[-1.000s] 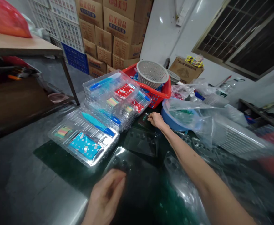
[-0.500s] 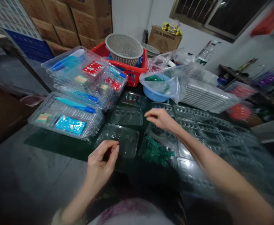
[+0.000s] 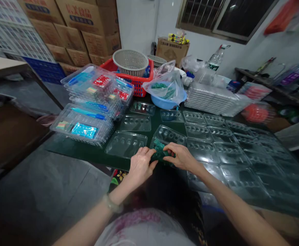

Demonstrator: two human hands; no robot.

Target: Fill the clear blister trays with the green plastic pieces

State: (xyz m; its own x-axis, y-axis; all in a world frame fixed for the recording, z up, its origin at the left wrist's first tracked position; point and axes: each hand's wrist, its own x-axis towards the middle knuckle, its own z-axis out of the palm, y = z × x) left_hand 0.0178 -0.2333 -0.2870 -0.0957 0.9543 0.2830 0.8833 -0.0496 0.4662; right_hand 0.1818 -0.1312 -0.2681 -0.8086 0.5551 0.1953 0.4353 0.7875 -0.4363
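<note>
My left hand (image 3: pixel 142 160) and right hand (image 3: pixel 180 155) come together, thumbs and fingers bent, at a heap of small green pieces (image 3: pixel 159 154) in the near part of a clear plastic tray (image 3: pixel 170 134) on a dark green tabletop (image 3: pixel 155 123). From my distant seat, I cannot tell whether either grip has closed on a piece (the greens blur together). Empty molded trays (image 3: pixel 230 153) spread to the right; a blue basin (image 3: pixel 166 104) stands beyond the heap, near a red basket (image 3: pixel 139 86).
</note>
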